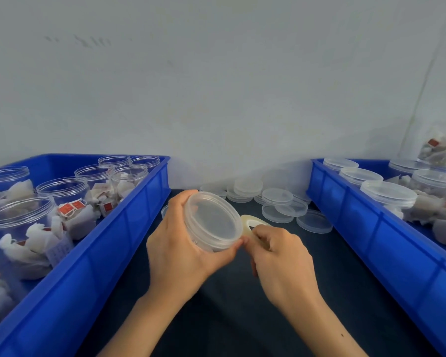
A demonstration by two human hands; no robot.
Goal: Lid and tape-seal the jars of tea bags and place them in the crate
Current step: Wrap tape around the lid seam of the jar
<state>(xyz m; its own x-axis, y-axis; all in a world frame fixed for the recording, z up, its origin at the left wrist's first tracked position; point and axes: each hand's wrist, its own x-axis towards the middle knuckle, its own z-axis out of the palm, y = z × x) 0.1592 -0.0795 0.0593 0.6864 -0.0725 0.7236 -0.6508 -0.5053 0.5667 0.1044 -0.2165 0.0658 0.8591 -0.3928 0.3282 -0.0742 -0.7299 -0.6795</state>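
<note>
crates blue | table black | tea-bag tags red

A dark table carries two blue crates and loose lids.

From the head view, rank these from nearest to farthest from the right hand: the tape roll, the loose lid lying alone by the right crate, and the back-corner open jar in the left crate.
1. Tape roll: held in the right hand itself.
2. Loose lid: on the dark table, just beyond and right.
3. Back-corner open jar: far left, rear of the left crate.
</note>
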